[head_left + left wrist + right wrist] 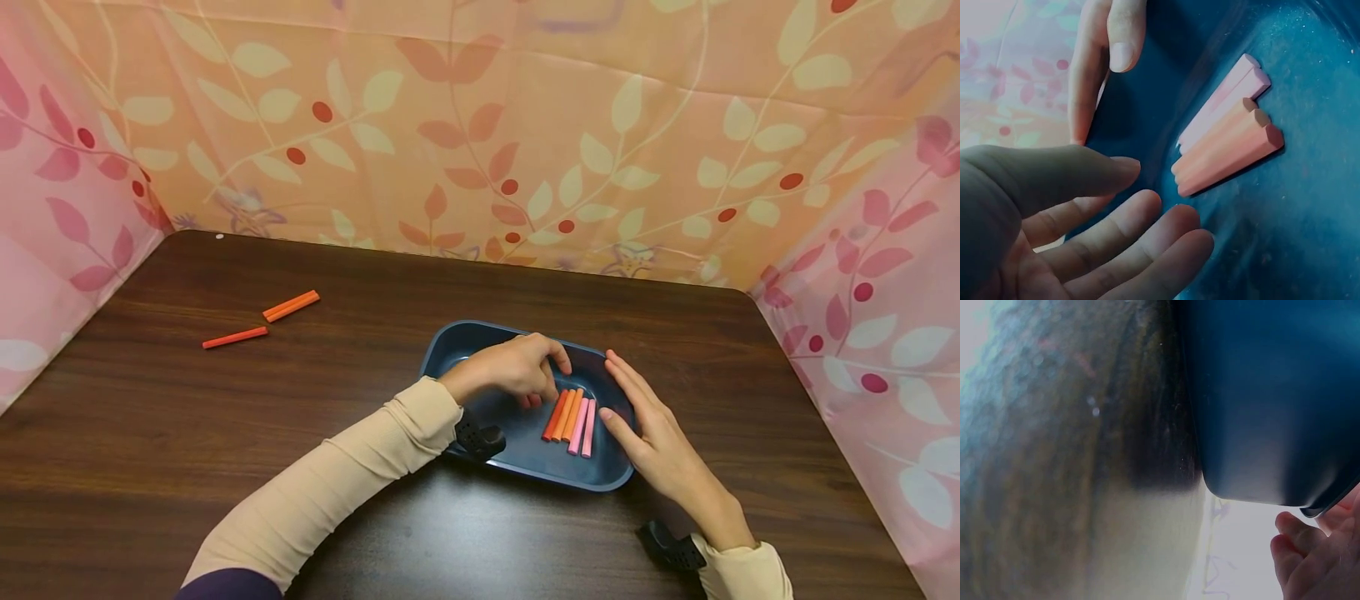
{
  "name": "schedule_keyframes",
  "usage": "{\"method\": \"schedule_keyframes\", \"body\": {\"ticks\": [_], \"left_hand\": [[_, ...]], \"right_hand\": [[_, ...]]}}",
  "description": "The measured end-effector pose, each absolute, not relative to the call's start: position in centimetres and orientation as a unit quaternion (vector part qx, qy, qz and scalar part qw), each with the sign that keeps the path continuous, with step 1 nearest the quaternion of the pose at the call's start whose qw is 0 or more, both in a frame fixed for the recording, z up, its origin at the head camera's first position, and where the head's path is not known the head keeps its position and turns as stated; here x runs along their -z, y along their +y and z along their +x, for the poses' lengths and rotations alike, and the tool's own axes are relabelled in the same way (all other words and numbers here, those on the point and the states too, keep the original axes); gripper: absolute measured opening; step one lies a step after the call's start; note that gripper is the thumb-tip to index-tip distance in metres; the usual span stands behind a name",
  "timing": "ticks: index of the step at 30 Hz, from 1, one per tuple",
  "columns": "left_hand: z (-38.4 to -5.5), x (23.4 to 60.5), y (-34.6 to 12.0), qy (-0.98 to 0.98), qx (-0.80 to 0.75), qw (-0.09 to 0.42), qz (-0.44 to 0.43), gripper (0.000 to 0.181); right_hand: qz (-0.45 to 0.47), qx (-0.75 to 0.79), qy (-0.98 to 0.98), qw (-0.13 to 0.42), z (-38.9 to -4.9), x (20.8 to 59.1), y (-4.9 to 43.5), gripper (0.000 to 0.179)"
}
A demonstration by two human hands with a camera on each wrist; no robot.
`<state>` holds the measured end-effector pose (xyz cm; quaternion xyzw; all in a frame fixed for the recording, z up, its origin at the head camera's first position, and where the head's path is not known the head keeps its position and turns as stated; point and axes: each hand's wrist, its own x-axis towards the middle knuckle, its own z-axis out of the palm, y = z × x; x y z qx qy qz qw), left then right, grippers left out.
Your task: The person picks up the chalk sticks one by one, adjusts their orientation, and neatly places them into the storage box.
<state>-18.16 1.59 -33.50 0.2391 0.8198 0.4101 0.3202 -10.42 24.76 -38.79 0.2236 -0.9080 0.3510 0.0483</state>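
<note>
My left hand [517,367] hovers inside a dark blue tray [517,467], its fingers loosely bent with nothing between them. Beside its fingertips, in the tray's right half, lie short six-sided sticks side by side: a red stick [555,415], orange sticks [572,415] and pink sticks [588,429]. The left wrist view shows this row of sticks [1229,159] just apart from the left fingers. At the tray's right end, my right hand [660,442] rests with fingers extended along the rim and thumb over the inside. In the right wrist view, its fingers [1310,556] appear near the tray's rim.
On the dark wooden table [135,433], left of the tray, lie a pair of orange sticks [291,306] touching each other and a single red stick [235,337]. A leaf-patterned curtain [450,125] hangs behind the table and along both sides.
</note>
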Motion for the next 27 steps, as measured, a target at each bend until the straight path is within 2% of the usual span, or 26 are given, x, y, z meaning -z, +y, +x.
{"method": "schedule_keyframes", "body": {"ticks": [6,27], "left_hand": [[-18.3,33.2,1.0,0.815,-0.42,0.29,0.273,0.039],[-18.1,31.2,-1.8,0.833,-0.418,0.195,0.305,0.034]], "right_hand": [[0.227,-0.35,-0.908,0.052,-10.4,38.8,24.8,0.067],[0.218,-0.35,-0.91,0.048,-10.4,38.7,24.7,0.067]]}}
